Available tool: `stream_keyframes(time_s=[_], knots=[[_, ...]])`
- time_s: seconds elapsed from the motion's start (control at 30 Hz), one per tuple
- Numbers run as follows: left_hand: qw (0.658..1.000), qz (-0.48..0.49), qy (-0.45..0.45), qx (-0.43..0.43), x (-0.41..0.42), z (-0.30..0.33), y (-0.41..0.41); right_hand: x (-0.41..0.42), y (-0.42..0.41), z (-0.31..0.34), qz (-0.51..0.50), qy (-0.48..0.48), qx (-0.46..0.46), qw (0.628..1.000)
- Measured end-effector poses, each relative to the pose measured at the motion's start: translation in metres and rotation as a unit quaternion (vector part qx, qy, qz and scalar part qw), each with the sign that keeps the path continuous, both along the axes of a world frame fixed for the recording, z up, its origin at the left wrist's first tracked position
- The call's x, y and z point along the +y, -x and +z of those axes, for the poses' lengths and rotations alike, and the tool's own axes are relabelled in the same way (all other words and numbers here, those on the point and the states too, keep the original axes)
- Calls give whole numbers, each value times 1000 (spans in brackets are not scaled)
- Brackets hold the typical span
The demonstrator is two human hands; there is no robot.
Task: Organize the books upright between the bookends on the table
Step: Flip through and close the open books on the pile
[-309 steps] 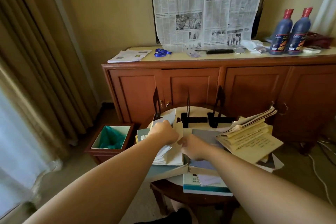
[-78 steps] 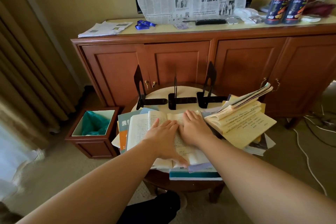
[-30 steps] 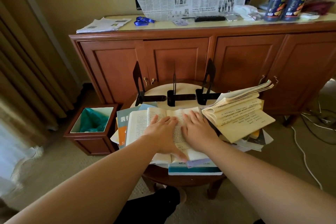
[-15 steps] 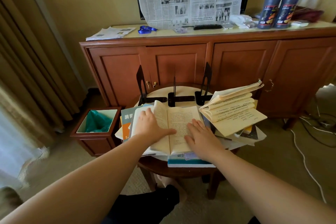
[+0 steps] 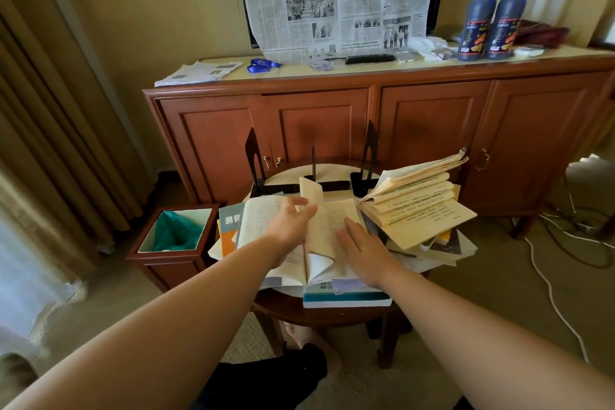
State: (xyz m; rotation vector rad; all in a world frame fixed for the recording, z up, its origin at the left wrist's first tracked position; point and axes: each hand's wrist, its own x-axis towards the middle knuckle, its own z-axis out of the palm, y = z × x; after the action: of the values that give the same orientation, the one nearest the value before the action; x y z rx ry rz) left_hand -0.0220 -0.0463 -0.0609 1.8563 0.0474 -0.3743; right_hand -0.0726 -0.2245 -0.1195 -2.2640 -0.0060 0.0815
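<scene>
An open book (image 5: pixel 327 230) lies on top of a heap of books on the small round table (image 5: pixel 319 313). My left hand (image 5: pixel 289 226) has its fingers spread against a block of pages standing up from the book's middle. My right hand (image 5: pixel 364 248) lies flat on the book's right-hand page. Three black bookends (image 5: pixel 254 160) (image 5: pixel 313 163) (image 5: pixel 370 156) stand in a row at the table's far side with nothing between them. To the right a stack of open yellowed books (image 5: pixel 419 206) fans upward. A teal-spined book (image 5: pixel 346 298) sticks out at the front edge.
A wooden sideboard (image 5: pixel 382 123) stands just behind the table, carrying two dark bottles (image 5: pixel 492 17), a remote and papers, with a newspaper hung above it. A bin with a green liner (image 5: pixel 176 233) sits left of the table. White cables (image 5: pixel 552 280) run over the carpet at right.
My left hand has lifted off the left page and pushes a block of pages upright. My right hand still lies on the right page. The camera has moved a little.
</scene>
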Motion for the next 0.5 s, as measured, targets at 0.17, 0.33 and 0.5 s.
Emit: stream_keyframes(time_s=[0.17, 0.33, 0.5], knots=[[975, -163, -148, -33, -8, -2, 3, -6, 2, 12, -1, -13, 11, 1000], [866, -298, -371, -152, -1, -13, -10, -14, -2, 19, -42, 8, -82, 996], [814, -298, -454, -208, 3, -25, -29, -21, -3, 27, 87, 346, -87, 930]])
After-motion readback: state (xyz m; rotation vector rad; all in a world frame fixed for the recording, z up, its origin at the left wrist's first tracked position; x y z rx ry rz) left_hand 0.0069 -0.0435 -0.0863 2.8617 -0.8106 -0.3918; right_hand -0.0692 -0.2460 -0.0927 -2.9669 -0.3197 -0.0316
